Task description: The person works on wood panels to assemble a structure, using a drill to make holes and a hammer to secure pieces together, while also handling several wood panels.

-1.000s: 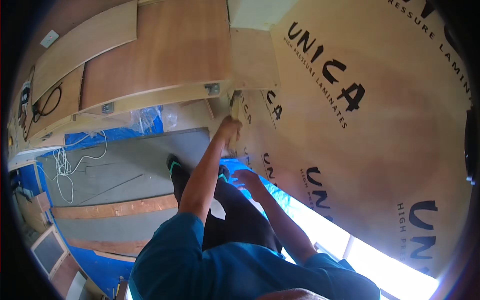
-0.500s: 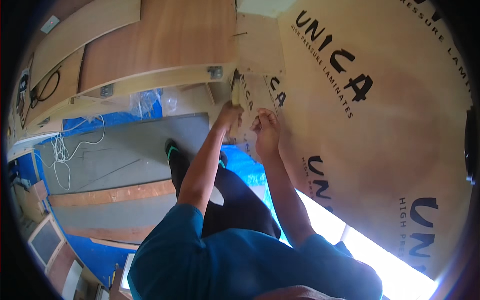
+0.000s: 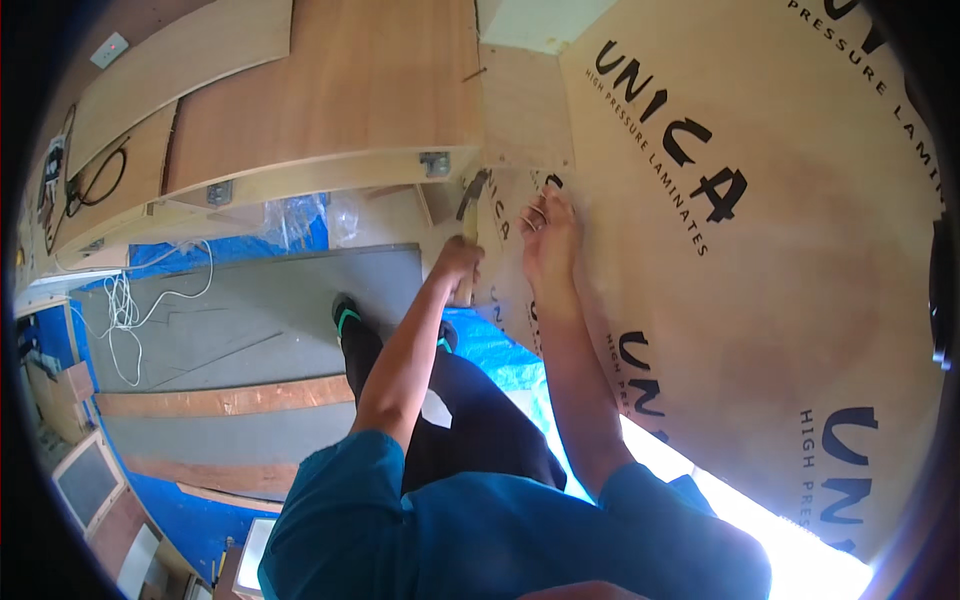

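My left hand [image 3: 460, 257] is closed around the pale wooden handle of a hammer [image 3: 471, 222]. The hammer's dark head points away from me, below the cabinet's edge. Just to the right, my right hand [image 3: 550, 222] is raised beside the brown-faced panel [image 3: 690, 290] with its fingers curled inward. Whatever may lie between those fingers is too small to make out. A gap separates the two hands, and the hammer does not touch the right hand.
A wooden cabinet [image 3: 350, 90] with metal hinges [image 3: 434, 165] stands at the far left. A nail-like piece [image 3: 475, 74] juts out near its right end. White cable [image 3: 122, 305] lies coiled on grey board [image 3: 270, 310]. Blue sheeting [image 3: 490, 350] covers floor near my feet.
My right hand has moved away from me, up along the panel. The hammer's head shows more plainly now, still in my left hand. The whole view has shifted slightly.
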Demonstrator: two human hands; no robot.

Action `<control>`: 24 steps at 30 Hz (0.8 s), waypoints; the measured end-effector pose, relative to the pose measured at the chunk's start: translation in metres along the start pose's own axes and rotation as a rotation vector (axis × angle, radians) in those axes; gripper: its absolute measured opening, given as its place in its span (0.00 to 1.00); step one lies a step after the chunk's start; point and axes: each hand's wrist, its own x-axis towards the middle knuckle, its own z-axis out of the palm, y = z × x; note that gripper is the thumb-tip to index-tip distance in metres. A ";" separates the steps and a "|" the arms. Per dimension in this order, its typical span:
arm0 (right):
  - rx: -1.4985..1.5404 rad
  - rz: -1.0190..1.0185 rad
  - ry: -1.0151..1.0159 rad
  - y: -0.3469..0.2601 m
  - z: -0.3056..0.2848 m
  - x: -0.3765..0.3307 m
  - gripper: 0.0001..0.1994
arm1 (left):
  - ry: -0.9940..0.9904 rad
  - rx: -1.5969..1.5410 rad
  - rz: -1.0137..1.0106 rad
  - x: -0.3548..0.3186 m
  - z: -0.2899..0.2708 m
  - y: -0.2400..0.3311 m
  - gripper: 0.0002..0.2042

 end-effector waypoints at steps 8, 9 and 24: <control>-0.092 0.175 0.091 0.003 0.036 0.043 0.11 | -0.062 -0.214 0.050 0.065 0.027 0.084 0.06; -0.154 0.205 0.101 0.002 0.038 0.046 0.12 | -0.113 -0.255 0.112 0.061 0.032 0.093 0.06; -0.227 0.201 0.193 -0.006 0.047 0.052 0.17 | -0.053 -0.343 0.578 0.061 0.046 0.046 0.16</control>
